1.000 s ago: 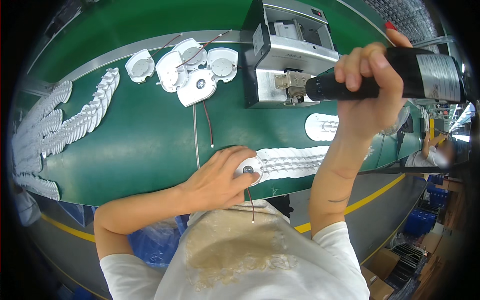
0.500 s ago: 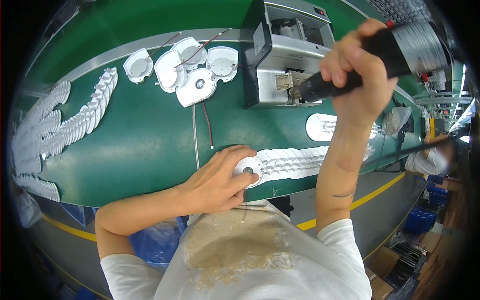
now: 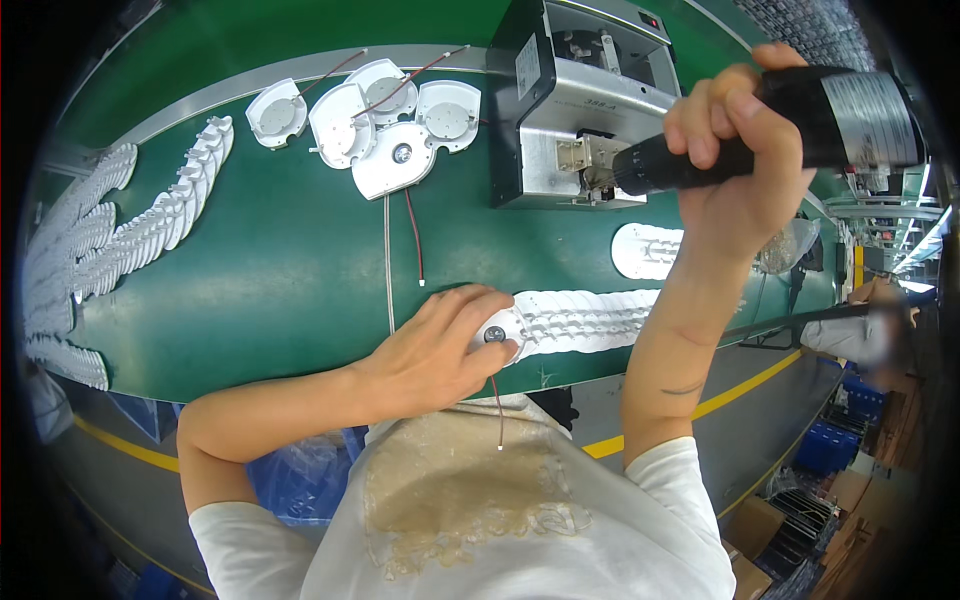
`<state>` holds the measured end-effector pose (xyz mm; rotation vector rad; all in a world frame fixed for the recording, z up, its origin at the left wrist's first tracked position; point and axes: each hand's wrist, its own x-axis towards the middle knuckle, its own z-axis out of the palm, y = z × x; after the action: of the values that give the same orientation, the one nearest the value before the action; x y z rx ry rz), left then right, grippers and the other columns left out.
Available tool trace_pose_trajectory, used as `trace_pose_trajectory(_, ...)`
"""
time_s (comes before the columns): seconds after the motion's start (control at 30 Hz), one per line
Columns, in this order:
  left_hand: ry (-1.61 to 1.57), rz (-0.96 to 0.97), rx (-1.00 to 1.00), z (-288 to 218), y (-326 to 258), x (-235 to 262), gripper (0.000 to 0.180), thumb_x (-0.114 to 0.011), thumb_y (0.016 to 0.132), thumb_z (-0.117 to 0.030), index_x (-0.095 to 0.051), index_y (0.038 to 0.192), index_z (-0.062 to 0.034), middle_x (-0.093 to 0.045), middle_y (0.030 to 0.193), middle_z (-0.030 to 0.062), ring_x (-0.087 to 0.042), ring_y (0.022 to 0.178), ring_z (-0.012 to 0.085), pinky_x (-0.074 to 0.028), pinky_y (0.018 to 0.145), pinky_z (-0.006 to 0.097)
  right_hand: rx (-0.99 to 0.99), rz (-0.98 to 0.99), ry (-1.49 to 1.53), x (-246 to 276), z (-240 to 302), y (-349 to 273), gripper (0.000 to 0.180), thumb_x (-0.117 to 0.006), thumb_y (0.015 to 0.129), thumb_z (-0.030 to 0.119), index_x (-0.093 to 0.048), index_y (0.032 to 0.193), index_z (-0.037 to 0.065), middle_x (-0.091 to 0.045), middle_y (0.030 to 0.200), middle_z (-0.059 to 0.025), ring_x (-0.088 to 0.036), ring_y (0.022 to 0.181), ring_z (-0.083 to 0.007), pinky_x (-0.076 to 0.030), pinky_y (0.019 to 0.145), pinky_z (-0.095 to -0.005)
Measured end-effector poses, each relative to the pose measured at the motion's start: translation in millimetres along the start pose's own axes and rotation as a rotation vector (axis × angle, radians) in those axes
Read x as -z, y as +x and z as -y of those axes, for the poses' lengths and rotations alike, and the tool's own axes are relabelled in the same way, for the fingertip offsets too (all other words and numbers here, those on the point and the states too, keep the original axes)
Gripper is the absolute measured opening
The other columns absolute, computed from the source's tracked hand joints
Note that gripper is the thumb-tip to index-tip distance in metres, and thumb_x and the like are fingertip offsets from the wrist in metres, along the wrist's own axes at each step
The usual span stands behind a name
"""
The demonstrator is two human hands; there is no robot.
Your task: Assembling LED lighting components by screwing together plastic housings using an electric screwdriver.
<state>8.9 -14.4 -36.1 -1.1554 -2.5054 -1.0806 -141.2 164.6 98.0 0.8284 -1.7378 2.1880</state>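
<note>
Black tool (image 3: 826, 115), right fingers (image 3: 704, 148) curled round, arm (image 3: 682, 335) raised

Bright, fairly even whitish light covers the green workbench (image 3: 300, 270), leaving a pale sheen on its surface toward the left end. The white parts (image 3: 590, 322) along the near edge are bright, close to washed out on top, while the metal machine (image 3: 600, 105) by the far edge and the wrap of the black tool (image 3: 815, 120) catch reflections. Beyond the right end, lamps (image 3: 917, 286) glare white. Left-end stacks (image 3: 65, 260) look soft; a co-worker's head (image 3: 888, 340) is blurred. Fisheye distortion bows the bench's long edges, and the corners go black.
</note>
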Motion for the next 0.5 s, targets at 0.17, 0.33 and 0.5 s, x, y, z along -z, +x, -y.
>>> trace_pose_trajectory(0.17,-0.053,-0.005,0.037,-2.6,2.9,2.4,0.033,-0.064,0.069,-0.002,-0.056,0.102,-0.0051,-0.047,0.120,0.0212,-0.049,0.109,0.0368,-0.045,0.083,0.043,-0.052,0.038,-0.019,-3.1,-5.6,8.3,0.029,-0.053,0.075,0.007,-0.050,0.103,0.001,-0.044,0.064,-0.0061,-0.042,0.045,-0.0131,-0.040,0.049,-0.0307)
trace_pose_trajectory(0.33,-0.093,-0.036,0.048,-0.6,0.2,1.0,0.034,-0.064,0.070,-0.001,-0.056,0.102,-0.0051,-0.047,0.120,0.0209,-0.049,0.109,0.0366,-0.045,0.083,0.043,-0.086,0.037,0.010,-4.7,-6.7,1.8,0.029,-0.053,0.075,0.007,-0.049,0.104,0.003,-0.044,0.065,-0.0051,-0.041,0.045,-0.0124,-0.039,0.049,-0.0309)
trace_pose_trajectory(0.5,-0.056,-0.016,0.028,1.2,-1.1,-0.4,0.034,-0.067,0.070,-0.002,-0.056,0.102,-0.0049,-0.047,0.121,0.0209,-0.048,0.109,0.0381,-0.045,0.084,0.043,0.075,0.059,0.137,5.9,5.7,-20.2,0.036,-0.052,0.075,0.004,-0.045,0.110,-0.003,-0.048,0.062,-0.0083,-0.041,0.040,-0.0143,-0.042,0.042,-0.0324)
